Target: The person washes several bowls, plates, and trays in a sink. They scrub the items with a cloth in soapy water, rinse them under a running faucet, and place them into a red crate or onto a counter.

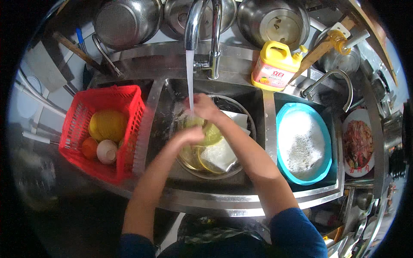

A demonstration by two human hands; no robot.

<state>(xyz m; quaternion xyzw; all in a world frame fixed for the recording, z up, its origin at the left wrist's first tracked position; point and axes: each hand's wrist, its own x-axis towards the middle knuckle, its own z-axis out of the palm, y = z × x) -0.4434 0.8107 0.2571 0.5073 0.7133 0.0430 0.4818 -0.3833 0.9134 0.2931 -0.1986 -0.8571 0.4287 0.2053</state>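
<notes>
Water runs from the chrome faucet [193,29] onto a translucent yellow-green bowl [213,134] held over the middle sink. My left hand [193,134], blurred, grips the near left side of this bowl. At its far side, right by the stream, is my right hand [202,107] with curled fingers; blur and water hide whether it holds anything. Under both hands, a round metal basin [253,129] sits in the sink. White angular dishes [222,154] and a yellow-rimmed dish [202,159] lie in it, partly covered by my arms and the bowl.
A red plastic basket [129,96] on the left holds a yellow melon-like item [108,125] and several round items. A turquoise basin [305,180] of suds fills the right sink. Behind stand a yellow detergent jug [274,66] and several steel bowls [274,22]. A cleaver [46,66] hangs left.
</notes>
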